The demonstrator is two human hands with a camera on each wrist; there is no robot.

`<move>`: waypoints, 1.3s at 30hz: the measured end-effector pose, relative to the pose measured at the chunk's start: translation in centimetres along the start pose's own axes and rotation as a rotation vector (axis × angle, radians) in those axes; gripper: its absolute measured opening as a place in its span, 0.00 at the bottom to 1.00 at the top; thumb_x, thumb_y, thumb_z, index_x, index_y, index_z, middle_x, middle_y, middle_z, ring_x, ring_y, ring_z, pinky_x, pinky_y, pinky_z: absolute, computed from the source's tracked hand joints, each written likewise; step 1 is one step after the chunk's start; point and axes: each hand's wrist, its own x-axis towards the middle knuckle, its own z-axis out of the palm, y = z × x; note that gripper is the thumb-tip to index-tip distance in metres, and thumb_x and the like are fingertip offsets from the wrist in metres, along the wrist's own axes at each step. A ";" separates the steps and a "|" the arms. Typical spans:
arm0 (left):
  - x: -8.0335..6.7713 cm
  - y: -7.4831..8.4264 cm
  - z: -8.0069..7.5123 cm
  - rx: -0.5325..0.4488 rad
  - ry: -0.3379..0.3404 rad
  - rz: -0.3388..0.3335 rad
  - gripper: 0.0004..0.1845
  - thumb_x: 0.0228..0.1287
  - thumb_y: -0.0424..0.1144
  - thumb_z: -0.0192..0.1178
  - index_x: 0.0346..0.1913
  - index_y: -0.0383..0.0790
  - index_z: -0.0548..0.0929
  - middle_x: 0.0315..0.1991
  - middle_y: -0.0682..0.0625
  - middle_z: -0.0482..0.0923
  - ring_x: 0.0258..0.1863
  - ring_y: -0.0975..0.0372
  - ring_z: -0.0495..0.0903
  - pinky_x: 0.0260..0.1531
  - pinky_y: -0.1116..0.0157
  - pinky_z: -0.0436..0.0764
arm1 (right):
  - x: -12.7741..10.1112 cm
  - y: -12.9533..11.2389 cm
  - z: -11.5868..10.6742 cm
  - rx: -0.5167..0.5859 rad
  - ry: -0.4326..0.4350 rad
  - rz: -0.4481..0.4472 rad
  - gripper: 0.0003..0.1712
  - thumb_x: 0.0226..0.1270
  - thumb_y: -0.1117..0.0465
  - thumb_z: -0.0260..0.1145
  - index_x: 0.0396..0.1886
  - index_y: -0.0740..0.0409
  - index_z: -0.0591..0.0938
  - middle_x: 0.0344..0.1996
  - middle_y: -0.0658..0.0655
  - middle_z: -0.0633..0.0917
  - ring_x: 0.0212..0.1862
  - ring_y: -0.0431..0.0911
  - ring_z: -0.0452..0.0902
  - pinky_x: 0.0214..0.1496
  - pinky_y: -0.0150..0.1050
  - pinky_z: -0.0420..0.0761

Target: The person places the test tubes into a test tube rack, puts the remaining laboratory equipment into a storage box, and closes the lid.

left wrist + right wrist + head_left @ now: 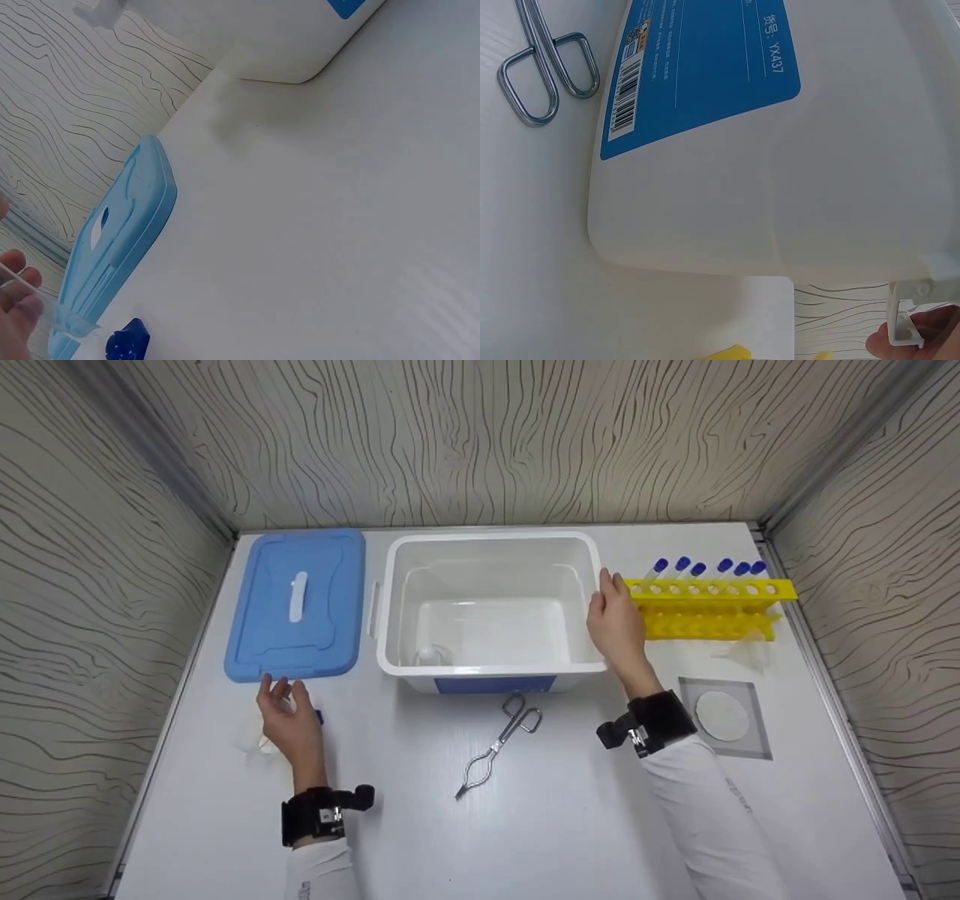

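My left hand (289, 716) lies on the table just in front of the blue lid (300, 601), its fingers round a clear tube (56, 315) with a blue cap (127, 341). The cap sticks out to the right of the hand (319, 717). My right hand (615, 619) rests with straight fingers against the right side of the open white bin (491, 544). One fingertip (922, 334) touches the bin's side handle (904, 319). The bin holds a small white object (429, 654) at its front left.
A yellow rack (709, 600) of several blue-capped tubes stands right of the bin. Metal tongs (499, 744) lie in front of it. A round white filter on a grey square (724, 716) and a clear funnel (750, 651) lie at the right. Patterned walls enclose the table.
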 end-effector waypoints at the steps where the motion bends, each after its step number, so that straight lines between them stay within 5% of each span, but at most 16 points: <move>1: -0.1 -0.1 0.0 0.003 -0.004 -0.003 0.29 0.72 0.43 0.54 0.73 0.40 0.64 0.65 0.40 0.76 0.68 0.53 0.72 0.75 0.57 0.64 | 0.0 0.0 0.0 -0.003 0.000 0.002 0.30 0.80 0.58 0.46 0.77 0.62 0.59 0.76 0.71 0.60 0.76 0.64 0.58 0.76 0.58 0.61; 9: 0.1 -0.6 0.1 0.014 -0.012 0.015 0.24 0.78 0.45 0.47 0.70 0.37 0.69 0.65 0.38 0.76 0.69 0.50 0.72 0.72 0.56 0.69 | 0.0 0.0 0.1 -0.008 0.009 -0.007 0.30 0.80 0.58 0.46 0.77 0.62 0.59 0.75 0.72 0.60 0.75 0.65 0.59 0.76 0.59 0.62; 20: 1.0 1.0 0.0 0.084 -0.053 0.074 0.23 0.77 0.47 0.48 0.64 0.37 0.75 0.58 0.39 0.83 0.65 0.51 0.76 0.66 0.54 0.74 | -0.2 0.2 0.1 -0.004 0.014 -0.024 0.30 0.79 0.58 0.46 0.76 0.64 0.60 0.75 0.72 0.60 0.74 0.66 0.60 0.75 0.59 0.63; 24: 1.4 2.2 0.2 0.100 -0.089 0.109 0.21 0.77 0.46 0.48 0.62 0.35 0.76 0.56 0.39 0.84 0.62 0.52 0.79 0.62 0.59 0.76 | -0.3 0.2 0.1 0.004 0.015 -0.035 0.30 0.79 0.58 0.46 0.76 0.64 0.60 0.74 0.73 0.61 0.74 0.66 0.61 0.75 0.59 0.64; 31: 2.2 4.8 0.7 0.128 -0.111 0.198 0.21 0.77 0.48 0.48 0.58 0.35 0.79 0.52 0.41 0.86 0.40 0.75 0.76 0.37 0.75 0.72 | -0.2 0.1 0.0 -0.021 0.008 -0.013 0.30 0.80 0.57 0.46 0.76 0.63 0.59 0.75 0.72 0.60 0.74 0.65 0.61 0.75 0.59 0.63; 39: 2.9 8.6 1.0 0.066 -0.139 0.262 0.20 0.77 0.47 0.49 0.56 0.34 0.80 0.50 0.40 0.86 0.33 0.72 0.73 0.30 0.74 0.68 | -0.2 -0.2 -0.1 -0.024 -0.005 -0.009 0.30 0.80 0.58 0.46 0.77 0.63 0.58 0.76 0.71 0.59 0.75 0.65 0.59 0.76 0.58 0.62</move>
